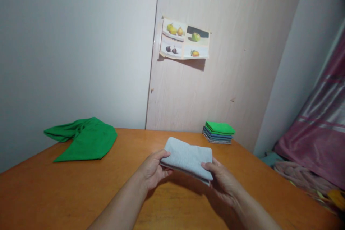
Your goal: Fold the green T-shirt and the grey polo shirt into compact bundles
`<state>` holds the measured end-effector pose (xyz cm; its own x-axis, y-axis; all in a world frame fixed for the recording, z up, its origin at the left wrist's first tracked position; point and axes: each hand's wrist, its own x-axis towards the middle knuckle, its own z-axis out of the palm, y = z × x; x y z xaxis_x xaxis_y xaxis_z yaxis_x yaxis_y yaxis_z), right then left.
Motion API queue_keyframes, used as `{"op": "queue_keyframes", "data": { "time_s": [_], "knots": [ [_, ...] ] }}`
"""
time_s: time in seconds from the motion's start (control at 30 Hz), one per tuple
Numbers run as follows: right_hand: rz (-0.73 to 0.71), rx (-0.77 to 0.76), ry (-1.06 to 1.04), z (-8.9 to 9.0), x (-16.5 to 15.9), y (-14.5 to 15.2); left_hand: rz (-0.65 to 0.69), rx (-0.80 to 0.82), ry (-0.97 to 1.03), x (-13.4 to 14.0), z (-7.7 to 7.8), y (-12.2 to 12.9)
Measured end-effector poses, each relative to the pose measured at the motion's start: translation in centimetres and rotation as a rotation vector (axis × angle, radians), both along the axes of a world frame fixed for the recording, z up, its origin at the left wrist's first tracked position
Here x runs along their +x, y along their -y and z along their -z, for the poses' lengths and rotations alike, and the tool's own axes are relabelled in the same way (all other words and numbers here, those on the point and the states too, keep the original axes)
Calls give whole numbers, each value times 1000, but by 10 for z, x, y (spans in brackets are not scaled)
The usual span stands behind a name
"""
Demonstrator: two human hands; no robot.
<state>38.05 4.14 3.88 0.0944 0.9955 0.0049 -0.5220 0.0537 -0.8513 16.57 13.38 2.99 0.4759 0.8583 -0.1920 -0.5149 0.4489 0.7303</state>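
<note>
A folded light-grey cloth (188, 156) is held above the wooden table (129, 190), its layers showing along the near edge. My left hand (156, 169) grips its left end, thumb on top and fingers underneath. At the right end, my right hand (222, 179) pinches it the same way, with its fingers mostly hidden below. The cloth tilts slightly down to the right and casts a shadow on the tabletop.
A crumpled green cloth (91, 140) lies at the back left of the table. Toward the back right stands a stack of folded cloths (218, 134), bright green on top. A wall rises behind; a pink curtain (315, 143) hangs at the right.
</note>
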Motion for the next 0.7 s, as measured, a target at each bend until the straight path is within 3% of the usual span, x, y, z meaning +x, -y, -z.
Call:
{"op": "queue_keyframes", "data": {
  "time_s": [0.17,0.3,0.4,0.57,0.7],
  "knots": [
    [31,1,72,-2,7,-5,44,-28,-75,1,-1,5],
    [111,-48,-118,-5,9,-9,73,3,6,6,-3,8],
    [68,-35,-276,-4,6,-7,43,22,60,9,-7,9],
    [-29,-14,-443,7,-23,0,-38,6,114,13,-10,14],
    [-24,-13,-348,20,-54,-3,-51,23,111,18,-5,18]
  ]
}}
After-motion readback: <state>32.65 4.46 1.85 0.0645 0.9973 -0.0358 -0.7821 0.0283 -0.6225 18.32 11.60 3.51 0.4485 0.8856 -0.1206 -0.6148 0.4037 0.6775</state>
